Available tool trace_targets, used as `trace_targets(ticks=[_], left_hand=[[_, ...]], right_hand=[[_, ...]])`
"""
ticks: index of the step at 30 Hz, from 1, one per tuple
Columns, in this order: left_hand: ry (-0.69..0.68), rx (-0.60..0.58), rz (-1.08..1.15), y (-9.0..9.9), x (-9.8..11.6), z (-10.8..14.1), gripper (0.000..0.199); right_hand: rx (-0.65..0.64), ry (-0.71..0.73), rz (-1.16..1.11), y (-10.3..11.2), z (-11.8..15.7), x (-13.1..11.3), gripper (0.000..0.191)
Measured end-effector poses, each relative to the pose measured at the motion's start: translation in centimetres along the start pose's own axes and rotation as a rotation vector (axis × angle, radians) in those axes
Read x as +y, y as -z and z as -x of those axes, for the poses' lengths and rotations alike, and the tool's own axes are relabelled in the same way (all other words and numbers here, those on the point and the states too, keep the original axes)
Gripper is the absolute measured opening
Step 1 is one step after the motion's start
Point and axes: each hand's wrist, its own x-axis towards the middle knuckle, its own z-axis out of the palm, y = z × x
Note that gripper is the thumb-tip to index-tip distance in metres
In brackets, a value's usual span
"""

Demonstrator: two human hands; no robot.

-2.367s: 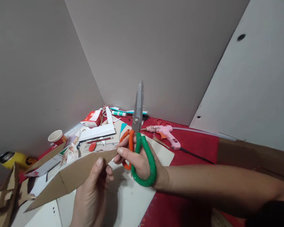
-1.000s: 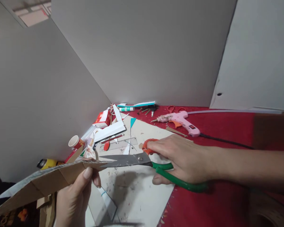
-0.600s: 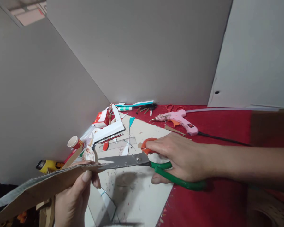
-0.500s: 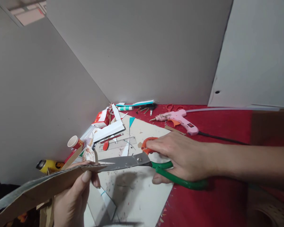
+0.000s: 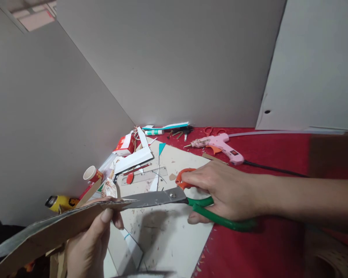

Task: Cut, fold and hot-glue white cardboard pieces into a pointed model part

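Observation:
My left hand (image 5: pixel 89 239) pinches a long strip of cardboard (image 5: pixel 46 235) near its right end, thumb in front and fingers behind. The strip runs down to the lower left and shows a brown face. In my right hand (image 5: pixel 220 193) is a pair of scissors (image 5: pixel 159 197), with one orange handle loop and one green one. The blades point left and meet the strip's end beside my left fingertips. They look nearly closed; whether cardboard lies between them I cannot tell. Below the blades lies a pale board (image 5: pixel 174 235).
On the red table cover (image 5: pixel 278 154) lies a pink glue gun (image 5: pixel 220 146) with a black cord. A clear ruler (image 5: pixel 145 175), white scraps (image 5: pixel 135 159), a paper cup (image 5: pixel 92 174) and a yellow bottle (image 5: pixel 60 202) are at the left. Grey panels (image 5: pixel 174 58) stand behind.
The scissors and my right hand have shifted very slightly to the right. My left hand keeps the same hold on the cardboard strip.

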Motion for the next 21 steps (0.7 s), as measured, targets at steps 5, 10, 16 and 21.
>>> trace_targets(ticks=[5,10,16,21], left_hand=[[0.000,-0.002,0.011,-0.5,0.3,0.1,0.009],[-0.003,0.030,-0.005,-1.0,0.7,0.2,0.012],[0.050,0.146,0.016,-2.0,1.3,0.6,0.017],[0.052,0.136,0.006,-1.7,1.2,0.7,0.020]], right_hand=[[0.029,0.014,-0.021,-0.2,0.0,0.1,0.048],[0.073,0.058,-0.030,-0.5,0.0,0.3,0.045],[0.086,0.082,-0.075,-0.8,0.0,0.5,0.049],[0.111,0.114,-0.082,-1.1,0.1,0.7,0.052]])
